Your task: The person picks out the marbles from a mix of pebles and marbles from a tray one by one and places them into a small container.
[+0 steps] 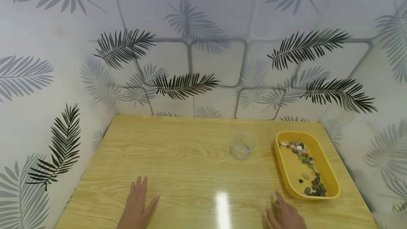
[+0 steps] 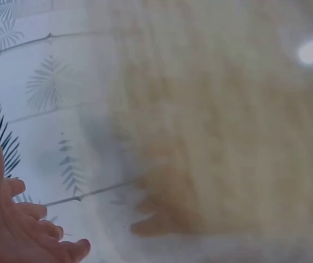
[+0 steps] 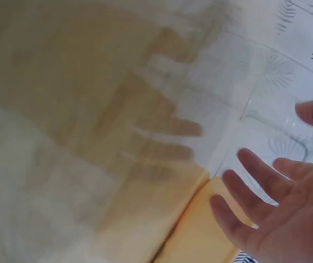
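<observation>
At the front left of the wooden table [image 1: 178, 183], my left hand [image 1: 136, 204] has its fingers extended and the thumb spread to the side; it holds nothing. My right hand [image 1: 284, 213] is at the front right, just left of the near end of a yellow tray [image 1: 287, 179]. In the right wrist view, the fingers of the right hand [image 3: 277, 203] are spread and relaxed, with nothing in them. Several small pebbles [image 1: 315, 187] and coloured stones lie along the right side and far end of the tray. A clear round container [image 1: 243, 147] stands on the table left of the tray.
Behind the table and at both sides hangs pale cloth or sheeting with a leaf pattern [image 1: 187, 87]. Light glares off the tabletop [image 1: 222, 207] between the hands. The tray sits near the table's right edge.
</observation>
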Motion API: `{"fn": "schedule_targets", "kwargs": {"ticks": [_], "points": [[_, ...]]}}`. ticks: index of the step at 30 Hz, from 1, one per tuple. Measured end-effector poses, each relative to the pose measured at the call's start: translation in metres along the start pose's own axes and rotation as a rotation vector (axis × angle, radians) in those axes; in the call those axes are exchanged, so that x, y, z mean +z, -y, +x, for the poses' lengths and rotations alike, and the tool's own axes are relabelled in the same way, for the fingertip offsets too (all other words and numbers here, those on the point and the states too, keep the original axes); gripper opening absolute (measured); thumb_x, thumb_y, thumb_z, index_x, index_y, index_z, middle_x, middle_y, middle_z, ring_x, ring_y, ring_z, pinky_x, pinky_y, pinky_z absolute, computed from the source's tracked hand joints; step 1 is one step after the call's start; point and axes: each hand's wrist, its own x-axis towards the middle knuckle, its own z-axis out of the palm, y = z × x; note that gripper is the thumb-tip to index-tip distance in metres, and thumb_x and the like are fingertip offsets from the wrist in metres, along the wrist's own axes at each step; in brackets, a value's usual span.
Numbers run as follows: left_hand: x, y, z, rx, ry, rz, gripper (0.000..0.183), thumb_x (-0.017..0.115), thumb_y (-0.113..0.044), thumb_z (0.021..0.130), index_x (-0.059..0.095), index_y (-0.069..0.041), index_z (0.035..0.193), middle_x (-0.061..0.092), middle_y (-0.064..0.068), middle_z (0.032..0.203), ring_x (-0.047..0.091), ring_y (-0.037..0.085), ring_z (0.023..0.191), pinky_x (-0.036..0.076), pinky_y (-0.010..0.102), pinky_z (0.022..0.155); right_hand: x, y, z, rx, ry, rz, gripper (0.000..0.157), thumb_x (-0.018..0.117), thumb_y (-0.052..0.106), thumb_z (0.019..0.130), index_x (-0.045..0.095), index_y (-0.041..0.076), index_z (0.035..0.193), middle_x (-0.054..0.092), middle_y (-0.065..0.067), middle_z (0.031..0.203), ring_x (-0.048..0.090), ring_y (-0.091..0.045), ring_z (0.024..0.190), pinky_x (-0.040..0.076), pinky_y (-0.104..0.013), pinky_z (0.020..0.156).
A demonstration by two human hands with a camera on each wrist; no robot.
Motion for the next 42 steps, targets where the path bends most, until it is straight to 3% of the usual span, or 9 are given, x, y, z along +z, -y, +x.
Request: {"fn": "schedule_targets", "kwargs": {"ticks": [4,8,13,15,22,26,31,38,42], "points": [[-0.007,-0.015,0.007,0.018,-0.013,-0.044,0.072,0.049,-0.044,0.095,0.021,0.000,0.145,0.017,0.029,0.147,0.013,0.052,0.131,0.024,0.068,0.091,-0.007,-0.002,0.004,-0.065,-0.103,-0.014,0.054,0.065,0.026,0.085,0.049,-0.002,0.129,0.066,-0.015,0.103,0.062,-0.037,0.083,0.049,-0.049,0.062],[-0.011,-0.034,0.015,0.048,-0.035,-0.102,0.065,0.048,-0.040,0.096,0.025,-0.002,0.144,0.024,0.020,0.148,0.023,0.041,0.133,0.030,0.059,0.096,-0.023,0.001,0.008,-0.024,-0.063,-0.003,0.046,0.059,0.024,0.090,0.051,0.000,0.128,0.065,-0.015,0.107,0.061,-0.035,0.092,0.048,-0.049,0.072],[-0.014,-0.055,0.029,0.095,-0.049,-0.230,0.054,0.050,-0.032,0.097,0.033,-0.006,0.141,0.037,0.014,0.142,0.039,0.032,0.126,0.041,0.049,0.091,-0.042,0.010,0.006,0.007,-0.124,0.018,0.036,0.057,0.025,0.092,0.059,0.005,0.122,0.066,-0.011,0.103,0.062,-0.031,0.090,0.050,-0.045,0.068],[-0.014,-0.064,0.034,0.101,-0.038,-0.269,0.050,0.050,-0.031,0.097,0.036,-0.009,0.140,0.040,0.011,0.139,0.044,0.029,0.122,0.045,0.046,0.087,-0.046,0.011,0.006,0.001,-0.135,0.033,0.032,0.057,0.026,0.093,0.061,0.007,0.119,0.067,-0.007,0.101,0.062,-0.028,0.089,0.050,-0.044,0.069],[-0.010,-0.097,0.056,0.186,0.027,-0.384,0.044,0.052,-0.022,0.097,0.041,-0.007,0.136,0.045,0.008,0.134,0.051,0.024,0.112,0.050,0.040,0.080,-0.067,0.003,0.015,-0.049,-0.025,0.134,0.031,0.052,0.028,0.096,0.060,0.009,0.119,0.064,-0.003,0.107,0.061,-0.020,0.091,0.050,-0.038,0.075],[0.000,-0.120,0.072,0.213,0.074,-0.437,0.043,0.050,-0.027,0.097,0.042,-0.011,0.137,0.045,0.005,0.134,0.051,0.023,0.112,0.049,0.033,0.081,-0.088,-0.015,0.022,-0.059,-0.061,0.150,0.031,0.050,0.030,0.097,0.060,0.010,0.120,0.063,-0.005,0.110,0.060,-0.010,0.089,0.051,-0.028,0.070],[0.008,-0.148,0.087,0.214,0.156,-0.510,0.047,0.046,-0.040,0.097,0.039,-0.020,0.139,0.043,-0.001,0.136,0.049,0.020,0.114,0.047,0.031,0.082,-0.112,-0.039,0.028,-0.068,-0.183,0.157,0.030,0.051,0.027,0.097,0.060,0.009,0.120,0.064,-0.009,0.110,0.056,0.004,0.081,0.048,-0.020,0.060],[0.021,-0.197,0.114,0.271,0.237,-0.527,0.048,0.042,-0.049,0.095,0.040,-0.027,0.137,0.044,-0.006,0.135,0.049,0.011,0.112,0.047,0.028,0.081,-0.130,-0.066,0.034,0.045,-0.173,0.132,0.039,0.044,0.029,0.099,0.056,0.000,0.122,0.056,-0.024,0.116,0.061,-0.037,0.087,0.052,-0.036,0.058],[0.029,-0.224,0.127,0.320,0.285,-0.570,0.047,0.044,-0.046,0.096,0.042,-0.024,0.137,0.044,-0.007,0.134,0.049,0.010,0.110,0.047,0.024,0.079,-0.131,-0.080,0.032,0.122,-0.182,0.116,0.041,0.041,0.025,0.100,0.053,-0.007,0.122,0.054,-0.029,0.113,0.057,-0.044,0.090,0.051,-0.043,0.062]]}}
